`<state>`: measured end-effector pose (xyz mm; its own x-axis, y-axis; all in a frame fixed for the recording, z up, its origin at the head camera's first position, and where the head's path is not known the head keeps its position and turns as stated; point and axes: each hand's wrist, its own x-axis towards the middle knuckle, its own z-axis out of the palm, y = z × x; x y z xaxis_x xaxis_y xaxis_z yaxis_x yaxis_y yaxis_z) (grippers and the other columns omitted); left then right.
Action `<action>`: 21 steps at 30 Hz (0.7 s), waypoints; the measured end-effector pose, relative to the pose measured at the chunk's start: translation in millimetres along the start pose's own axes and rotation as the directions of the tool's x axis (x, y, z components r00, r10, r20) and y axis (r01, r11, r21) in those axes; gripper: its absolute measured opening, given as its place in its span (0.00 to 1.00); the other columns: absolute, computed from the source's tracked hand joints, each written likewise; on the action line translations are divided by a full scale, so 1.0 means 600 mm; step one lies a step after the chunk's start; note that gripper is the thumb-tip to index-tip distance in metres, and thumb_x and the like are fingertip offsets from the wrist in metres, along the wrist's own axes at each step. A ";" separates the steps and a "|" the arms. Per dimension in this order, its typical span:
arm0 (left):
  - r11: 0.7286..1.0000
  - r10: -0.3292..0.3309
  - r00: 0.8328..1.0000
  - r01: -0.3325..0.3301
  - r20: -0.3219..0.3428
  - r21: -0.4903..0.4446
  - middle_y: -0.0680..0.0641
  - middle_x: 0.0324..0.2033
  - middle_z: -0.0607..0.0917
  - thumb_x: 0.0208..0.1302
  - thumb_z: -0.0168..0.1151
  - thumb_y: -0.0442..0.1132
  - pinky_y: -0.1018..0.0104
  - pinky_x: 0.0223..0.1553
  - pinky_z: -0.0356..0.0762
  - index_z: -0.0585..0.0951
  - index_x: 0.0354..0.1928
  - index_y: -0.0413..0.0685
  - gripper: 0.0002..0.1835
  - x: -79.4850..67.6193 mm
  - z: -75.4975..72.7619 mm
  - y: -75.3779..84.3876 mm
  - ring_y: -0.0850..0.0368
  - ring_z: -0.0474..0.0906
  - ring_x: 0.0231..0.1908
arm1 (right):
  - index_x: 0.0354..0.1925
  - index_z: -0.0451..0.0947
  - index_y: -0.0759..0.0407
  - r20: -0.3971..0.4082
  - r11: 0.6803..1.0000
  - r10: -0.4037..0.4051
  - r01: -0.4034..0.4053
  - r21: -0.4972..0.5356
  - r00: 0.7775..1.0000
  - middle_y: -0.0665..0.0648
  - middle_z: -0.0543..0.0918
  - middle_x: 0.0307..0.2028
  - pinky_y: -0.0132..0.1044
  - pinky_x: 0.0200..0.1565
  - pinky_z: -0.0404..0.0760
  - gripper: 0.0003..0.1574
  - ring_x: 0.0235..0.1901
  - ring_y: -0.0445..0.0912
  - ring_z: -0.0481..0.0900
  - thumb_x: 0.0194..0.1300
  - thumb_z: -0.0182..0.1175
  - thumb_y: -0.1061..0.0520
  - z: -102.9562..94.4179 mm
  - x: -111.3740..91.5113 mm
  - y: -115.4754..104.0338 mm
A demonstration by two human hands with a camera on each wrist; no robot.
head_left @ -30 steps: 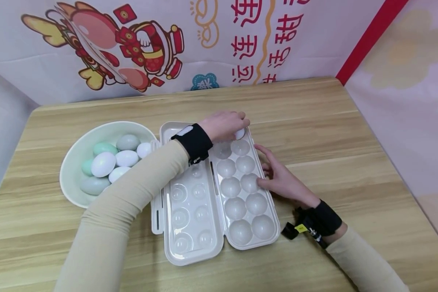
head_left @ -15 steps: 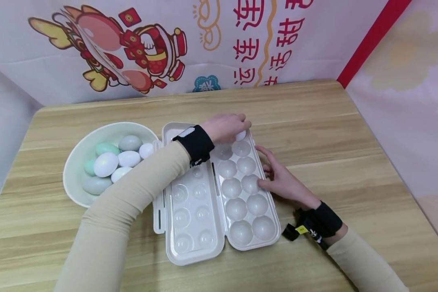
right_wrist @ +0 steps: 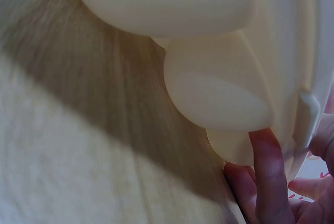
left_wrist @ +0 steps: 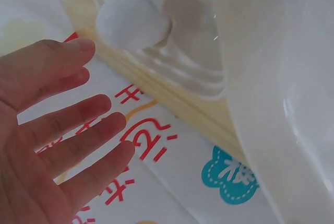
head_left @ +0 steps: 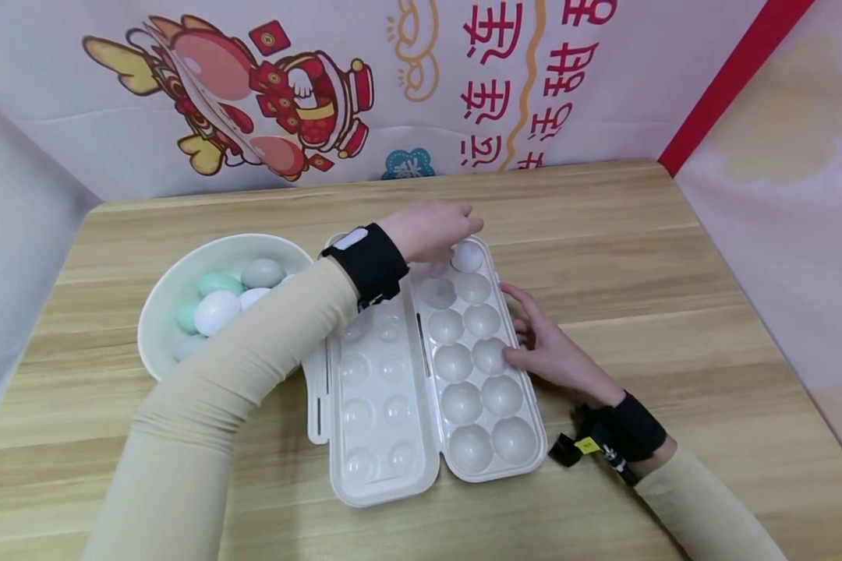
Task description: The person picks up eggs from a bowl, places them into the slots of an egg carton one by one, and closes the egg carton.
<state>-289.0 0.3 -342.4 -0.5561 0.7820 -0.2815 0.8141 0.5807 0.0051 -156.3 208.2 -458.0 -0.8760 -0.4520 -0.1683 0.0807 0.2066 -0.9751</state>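
Note:
A white egg [head_left: 468, 255] sits in the far right cup of the egg box [head_left: 472, 447], which lies unfolded on the table. In the left wrist view the same egg [left_wrist: 130, 19] stands in its hollow, apart from the fingertips. My left hand [head_left: 431, 230] hovers over the far end of the box, fingers spread and holding nothing. On the right side, my right hand [head_left: 550, 347] grips the box's edge. Its thumb lies on top, and in the right wrist view fingers [right_wrist: 269, 177] reach under the cups.
A pale oval bowl [head_left: 156, 312] with several white, grey and mint-green eggs [head_left: 217, 312] stands left of the box, partly covered by the left sleeve [head_left: 252, 351]. The box's lid half [head_left: 379, 487] lies flat beside the cups. A printed cloth [head_left: 421, 86] hangs behind the table.
My left hand has let go of the white egg, which now rests in the far right cup, and has lifted slightly away. The right hand keeps its hold on the box.

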 end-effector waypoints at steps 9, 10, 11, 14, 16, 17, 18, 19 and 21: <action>1.000 -0.003 1.000 0.004 -0.019 0.031 0.37 0.60 0.73 0.63 0.65 0.35 0.56 0.57 0.70 0.72 0.63 0.41 0.26 -0.032 -0.017 -0.005 0.45 0.72 0.57 | 0.76 0.40 0.44 0.001 1.000 -0.009 0.009 0.011 1.000 0.70 0.78 0.48 0.44 0.38 0.82 0.56 0.46 0.56 0.77 0.61 0.56 0.73 0.000 -0.001 0.004; 0.999 -0.002 1.000 0.003 -0.022 0.033 0.37 0.59 0.74 0.63 0.65 0.35 0.56 0.57 0.70 0.72 0.63 0.41 0.26 -0.037 -0.017 -0.006 0.45 0.72 0.56 | 0.76 0.40 0.44 0.000 1.000 -0.008 0.008 0.009 1.000 0.70 0.78 0.48 0.44 0.38 0.82 0.56 0.46 0.56 0.77 0.61 0.56 0.73 0.000 -0.001 0.004; 0.999 -0.001 1.000 0.002 -0.027 0.038 0.37 0.58 0.75 0.63 0.66 0.35 0.56 0.57 0.70 0.72 0.62 0.41 0.26 -0.041 -0.016 -0.008 0.45 0.72 0.56 | 0.76 0.40 0.44 -0.001 1.000 -0.007 0.007 0.005 1.000 0.70 0.78 0.48 0.44 0.37 0.82 0.56 0.46 0.56 0.77 0.61 0.56 0.72 0.000 -0.001 0.003; 0.999 -0.005 1.000 0.006 -0.028 0.033 0.37 0.57 0.76 0.62 0.66 0.35 0.56 0.56 0.71 0.73 0.61 0.40 0.25 -0.055 -0.012 -0.014 0.44 0.73 0.54 | 0.76 0.40 0.44 -0.002 1.000 -0.008 0.008 -0.004 1.000 0.71 0.78 0.48 0.44 0.37 0.82 0.56 0.46 0.57 0.77 0.61 0.56 0.72 -0.001 -0.001 0.002; 1.000 -0.018 1.000 0.018 -0.011 0.024 0.37 0.57 0.75 0.62 0.66 0.35 0.56 0.57 0.70 0.73 0.62 0.40 0.26 -0.065 -0.013 -0.019 0.44 0.73 0.55 | 0.76 0.39 0.44 0.001 1.000 -0.009 0.009 -0.004 1.000 0.71 0.78 0.48 0.44 0.37 0.82 0.56 0.46 0.57 0.77 0.61 0.56 0.72 -0.001 -0.001 0.002; 0.999 -0.027 1.000 0.027 0.002 0.022 0.37 0.58 0.74 0.62 0.66 0.36 0.55 0.58 0.70 0.72 0.62 0.40 0.27 -0.070 -0.014 -0.021 0.44 0.72 0.56 | 0.76 0.39 0.44 0.002 1.000 -0.008 0.008 -0.004 1.000 0.72 0.78 0.48 0.44 0.37 0.82 0.56 0.47 0.57 0.77 0.61 0.56 0.72 0.000 -0.001 0.002; 0.999 -0.037 0.999 0.036 0.014 0.023 0.37 0.59 0.74 0.62 0.66 0.36 0.55 0.57 0.70 0.72 0.63 0.40 0.27 -0.075 -0.016 -0.023 0.44 0.72 0.56 | 0.76 0.40 0.44 0.003 1.000 -0.007 0.007 -0.001 1.000 0.72 0.77 0.49 0.44 0.37 0.82 0.57 0.47 0.58 0.77 0.61 0.55 0.73 0.000 -0.001 0.002; 0.999 -0.043 0.999 0.042 0.023 0.026 0.36 0.59 0.74 0.62 0.66 0.36 0.54 0.58 0.70 0.71 0.63 0.40 0.28 -0.081 -0.018 -0.026 0.43 0.72 0.56 | 0.76 0.40 0.44 0.003 1.000 -0.007 0.007 0.001 1.000 0.72 0.77 0.49 0.44 0.37 0.82 0.57 0.47 0.58 0.77 0.61 0.55 0.73 0.000 -0.001 0.003; 0.998 -0.047 0.998 0.046 0.035 0.048 0.36 0.59 0.74 0.62 0.66 0.37 0.54 0.56 0.71 0.71 0.63 0.39 0.28 -0.095 -0.023 -0.030 0.43 0.73 0.55 | 0.76 0.40 0.44 0.004 1.000 -0.006 0.006 -0.001 1.000 0.72 0.77 0.49 0.44 0.38 0.82 0.57 0.48 0.58 0.77 0.61 0.55 0.73 0.001 0.000 0.003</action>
<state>-274.3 -51.4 -313.4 -0.5877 0.7453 -0.3148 0.7950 0.6043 -0.0535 -155.8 208.2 -459.9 -0.8746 -0.4566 -0.1629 0.0748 0.2048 -0.9759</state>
